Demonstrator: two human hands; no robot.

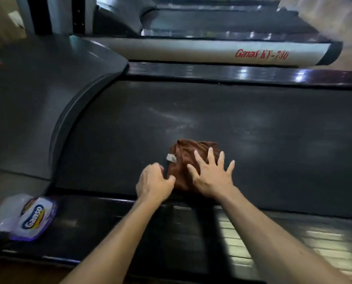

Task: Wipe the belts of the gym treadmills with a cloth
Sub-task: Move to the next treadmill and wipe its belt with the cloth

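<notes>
Across the middle of the room runs the wide black rubber treadmill belt (212, 119), dull smears catching the light on its far half. To its left rises the dark grey curved motor hood (37, 103), and along the near edge lies a glossy black side rail (130, 222). Beyond the belt sits a silver rail with red lettering (212, 51) of the next treadmill. On the near rail, far left, lies a clear plastic pack with a blue and yellow label (27, 218). Near the belt's near edge rests the bunched brown cloth (188, 154). The right hand (212, 175) presses flat on it, fingers spread straight. The left hand (153, 184) pinches the cloth's left edge with curled fingers.
</notes>
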